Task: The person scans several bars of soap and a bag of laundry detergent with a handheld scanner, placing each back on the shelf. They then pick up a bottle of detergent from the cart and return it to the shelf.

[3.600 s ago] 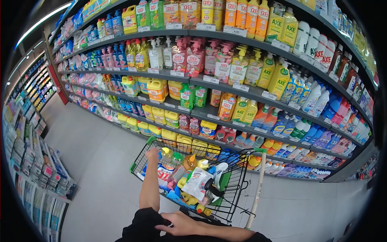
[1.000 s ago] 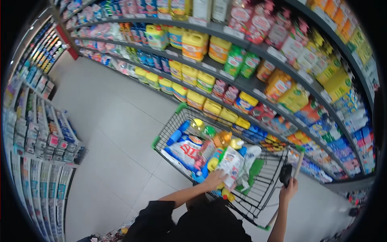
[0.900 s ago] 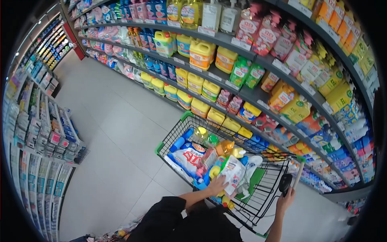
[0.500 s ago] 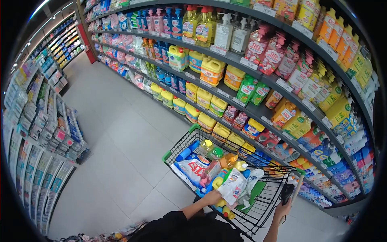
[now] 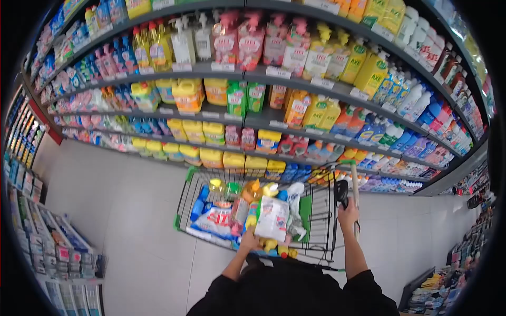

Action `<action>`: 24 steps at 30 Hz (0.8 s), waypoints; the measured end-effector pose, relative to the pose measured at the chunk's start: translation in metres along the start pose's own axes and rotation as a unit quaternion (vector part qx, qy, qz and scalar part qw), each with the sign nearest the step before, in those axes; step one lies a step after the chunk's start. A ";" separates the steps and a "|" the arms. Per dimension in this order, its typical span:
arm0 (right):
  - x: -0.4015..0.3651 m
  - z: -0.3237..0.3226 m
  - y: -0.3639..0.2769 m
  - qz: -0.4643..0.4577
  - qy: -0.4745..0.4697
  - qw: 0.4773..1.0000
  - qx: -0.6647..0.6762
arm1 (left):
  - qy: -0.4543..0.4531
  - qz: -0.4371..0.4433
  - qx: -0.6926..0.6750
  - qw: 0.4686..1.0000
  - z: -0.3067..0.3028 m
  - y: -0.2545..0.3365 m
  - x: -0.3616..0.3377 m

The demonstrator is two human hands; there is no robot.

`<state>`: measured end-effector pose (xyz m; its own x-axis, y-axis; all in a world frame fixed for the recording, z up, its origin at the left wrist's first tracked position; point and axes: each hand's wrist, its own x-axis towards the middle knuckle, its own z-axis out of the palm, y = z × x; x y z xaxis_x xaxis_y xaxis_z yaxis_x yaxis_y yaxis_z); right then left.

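Note:
A shopping cart [image 5: 178,208] with black wire sides and green corners holds bottles, bags and packs. My left hand [image 5: 250,240] is closed at the lower left corner of a white package [image 5: 272,218], which lies on top of the load. At the cart's right end, my right hand [image 5: 348,215] is wrapped round the pale handle [image 5: 355,184], just below a black device [image 5: 341,193]. Left of the package are a white and blue bag [image 5: 212,221] with red lettering, a pink bottle [image 5: 240,209] and an orange bottle [image 5: 252,190].
Long shelves [image 5: 258,118] of bottles and yellow jugs curve behind the cart. Another rack [image 5: 63,255] stands at the lower left, and a display [image 5: 437,288] of small packs at the lower right. Grey floor [image 5: 142,210] shows around the cart.
The view has turned to the right, so the shelves and cart sit further left and more level. My hands keep their places at the package and the handle.

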<state>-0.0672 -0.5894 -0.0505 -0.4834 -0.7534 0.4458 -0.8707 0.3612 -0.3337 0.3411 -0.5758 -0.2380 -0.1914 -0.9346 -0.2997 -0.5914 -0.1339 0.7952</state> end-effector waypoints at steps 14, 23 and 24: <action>0.017 -0.001 0.016 -0.049 -0.016 0.999 -0.005 | 0.014 -0.027 -0.016 0.999 0.022 0.016 0.001; 0.028 -0.008 0.043 -0.077 -0.002 0.997 0.002 | 0.047 -0.036 0.007 0.998 0.039 0.044 -0.006; 0.028 -0.007 0.051 -0.072 -0.003 0.997 -0.001 | 0.042 -0.036 0.009 0.998 0.041 0.045 -0.007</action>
<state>-0.1257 -0.5885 -0.0485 -0.3533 -0.8007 0.4838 -0.9310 0.2501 -0.2660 0.2834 -0.5618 -0.2214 -0.0828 -0.9473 -0.3095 -0.6149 -0.1959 0.7639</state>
